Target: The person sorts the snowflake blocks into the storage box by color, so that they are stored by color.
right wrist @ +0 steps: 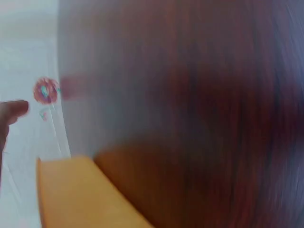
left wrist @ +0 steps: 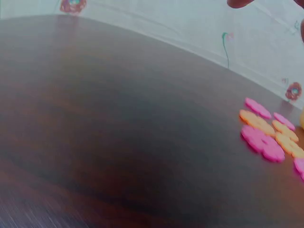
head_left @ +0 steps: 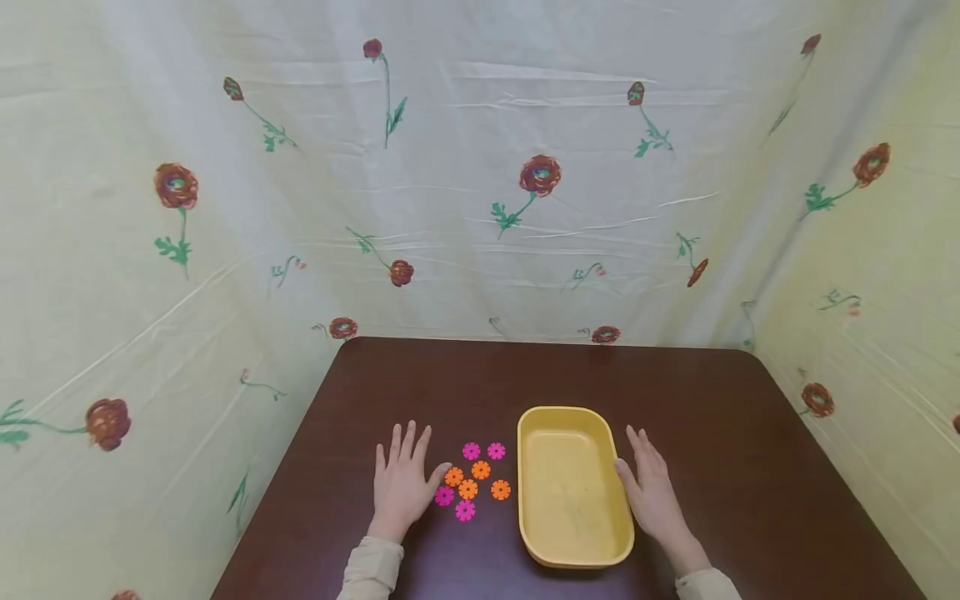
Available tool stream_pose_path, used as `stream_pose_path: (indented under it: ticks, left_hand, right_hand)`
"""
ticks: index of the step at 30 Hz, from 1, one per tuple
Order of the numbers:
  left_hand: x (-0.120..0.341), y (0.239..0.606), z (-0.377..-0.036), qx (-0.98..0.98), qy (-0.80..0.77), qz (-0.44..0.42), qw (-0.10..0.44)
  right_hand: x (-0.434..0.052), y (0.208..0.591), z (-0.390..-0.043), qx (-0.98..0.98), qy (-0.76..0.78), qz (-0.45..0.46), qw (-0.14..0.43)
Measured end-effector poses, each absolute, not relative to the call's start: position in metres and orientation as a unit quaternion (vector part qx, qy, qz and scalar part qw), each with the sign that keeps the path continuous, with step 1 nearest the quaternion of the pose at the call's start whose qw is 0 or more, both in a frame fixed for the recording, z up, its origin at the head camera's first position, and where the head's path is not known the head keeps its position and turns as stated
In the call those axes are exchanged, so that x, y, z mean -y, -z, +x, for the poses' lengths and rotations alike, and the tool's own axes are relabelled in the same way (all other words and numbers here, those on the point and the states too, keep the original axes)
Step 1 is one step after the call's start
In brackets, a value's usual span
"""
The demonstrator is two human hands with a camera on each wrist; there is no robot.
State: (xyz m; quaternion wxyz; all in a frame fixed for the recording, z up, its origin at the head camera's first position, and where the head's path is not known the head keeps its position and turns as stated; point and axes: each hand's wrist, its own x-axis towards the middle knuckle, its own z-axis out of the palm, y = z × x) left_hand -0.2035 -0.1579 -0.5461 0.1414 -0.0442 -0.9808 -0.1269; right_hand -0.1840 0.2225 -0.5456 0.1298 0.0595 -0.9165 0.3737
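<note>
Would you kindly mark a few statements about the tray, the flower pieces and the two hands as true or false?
1. The yellow tray has flower pieces in it. False: it is empty; the flower pieces lie on the table to its left.
2. The left hand lies flat beside the pieces. True.
3. The right hand holds an orange piece. False: it rests open at the tray's right side.
4. The pieces are pink and orange. True.
</note>
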Motion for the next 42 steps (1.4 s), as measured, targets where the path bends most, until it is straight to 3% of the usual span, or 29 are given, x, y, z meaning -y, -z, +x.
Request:
stream_pose_path:
  ticks: [5,8,22,34,42]
  left_hand:
    - [0.148,0.551,-0.200,0.982,0.130,-0.045,0.131]
    - [0.141,0.552,-0.197,0.980,0.140,-0.046,0.133]
    - [0.119,0.563,-0.190,0.981,0.142,-0.048,0.123]
    - [0.120,0.565,-0.187,0.983,0.137,-0.012,0.124]
    - [0.122,0.565,-0.191,0.969,0.231,0.045,0.076]
  right_hand:
    - [-0.206,0.548,-0.183,0.867,-0.493,0.014,0.067]
    - [-0.200,0.551,-0.184,0.849,-0.525,-0.001,0.062]
    - [-0.189,0.558,-0.181,0.857,-0.502,-0.053,0.102]
    - [-0.189,0.559,-0.181,0.867,-0.481,-0.046,0.119]
    - [-0.189,0.561,-0.181,0.872,-0.466,-0.028,0.147]
